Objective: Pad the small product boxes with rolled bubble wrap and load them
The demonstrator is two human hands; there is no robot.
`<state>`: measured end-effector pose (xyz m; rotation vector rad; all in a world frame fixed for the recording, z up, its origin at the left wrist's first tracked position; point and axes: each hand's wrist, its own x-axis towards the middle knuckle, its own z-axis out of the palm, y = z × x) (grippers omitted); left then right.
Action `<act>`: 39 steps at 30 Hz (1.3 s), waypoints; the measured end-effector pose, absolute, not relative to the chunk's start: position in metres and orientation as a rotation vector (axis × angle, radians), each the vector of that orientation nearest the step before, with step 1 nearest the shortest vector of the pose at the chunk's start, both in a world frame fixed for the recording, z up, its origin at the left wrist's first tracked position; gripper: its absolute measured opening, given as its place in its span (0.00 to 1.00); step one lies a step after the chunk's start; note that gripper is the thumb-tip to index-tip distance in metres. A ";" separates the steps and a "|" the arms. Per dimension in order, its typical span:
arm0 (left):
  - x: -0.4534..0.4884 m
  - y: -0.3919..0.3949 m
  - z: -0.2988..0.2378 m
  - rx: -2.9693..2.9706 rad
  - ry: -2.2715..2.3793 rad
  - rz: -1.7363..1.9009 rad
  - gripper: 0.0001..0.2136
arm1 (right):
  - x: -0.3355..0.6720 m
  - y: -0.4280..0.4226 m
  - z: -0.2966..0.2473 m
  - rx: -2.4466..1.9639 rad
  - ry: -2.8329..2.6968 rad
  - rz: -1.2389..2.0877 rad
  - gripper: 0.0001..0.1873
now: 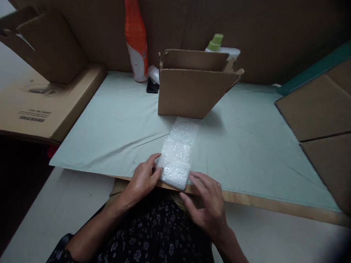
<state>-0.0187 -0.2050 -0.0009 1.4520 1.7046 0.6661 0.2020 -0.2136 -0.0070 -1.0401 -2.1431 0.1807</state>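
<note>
A strip of bubble wrap (178, 155) lies flat on the cloth-covered table, running from the front edge toward an upright cardboard box. Its near end looks folded into a thicker packet; what is inside, if anything, is hidden. My left hand (145, 175) rests at the left side of this packet, thumb and forefinger apart and touching its edge. On the other side, my right hand (207, 199) hovers by the near right corner, slightly blurred, with fingers spread and nothing in them.
An open cardboard box (189, 93) stands behind the bubble wrap. Beyond it are an orange bottle (136, 40), a dark phone-like object (152, 87) and a green-capped white bottle (215, 43). A large carton (35, 106) bears another box (55, 47) at left. Cardboard flaps (318, 109) stand at right.
</note>
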 end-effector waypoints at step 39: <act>-0.009 -0.171 -0.017 1.976 1.705 0.911 0.17 | 0.194 -0.180 -0.010 -1.075 -2.275 0.082 0.20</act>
